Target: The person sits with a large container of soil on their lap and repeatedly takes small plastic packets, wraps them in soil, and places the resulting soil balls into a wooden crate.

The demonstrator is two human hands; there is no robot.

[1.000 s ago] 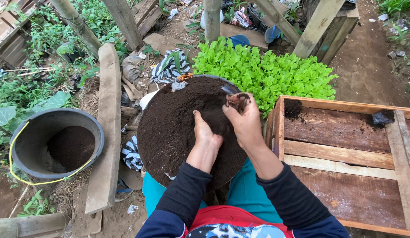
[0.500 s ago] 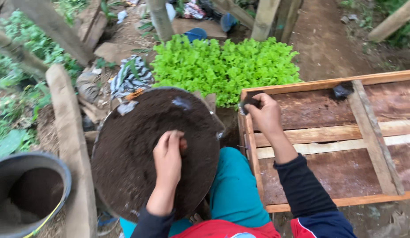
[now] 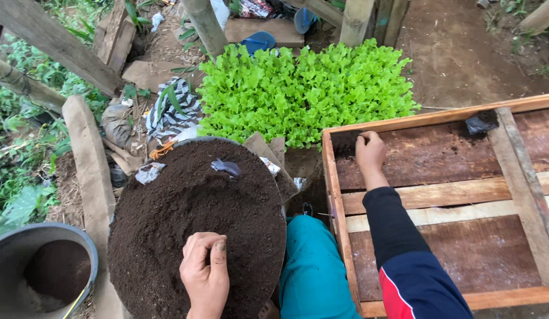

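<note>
Left hand (image 3: 204, 273) curled loosely, resting on round basin of dark soil (image 3: 168, 207), gripping nothing visible. Right hand (image 3: 369, 152) closed over soil clump, far-left corner of shallow wooden tray (image 3: 333, 195).

This is an outdoor garden or small plant nursery. A dense bed of light green seedlings (image 3: 307, 91) fills the upper middle of the frame. Below it, at lower left, stands a round basin of dark soil (image 3: 194, 227). A wooden tray (image 3: 440, 198) lies at right, on bare earth ground (image 3: 463, 53), with weeds at far left.
</note>
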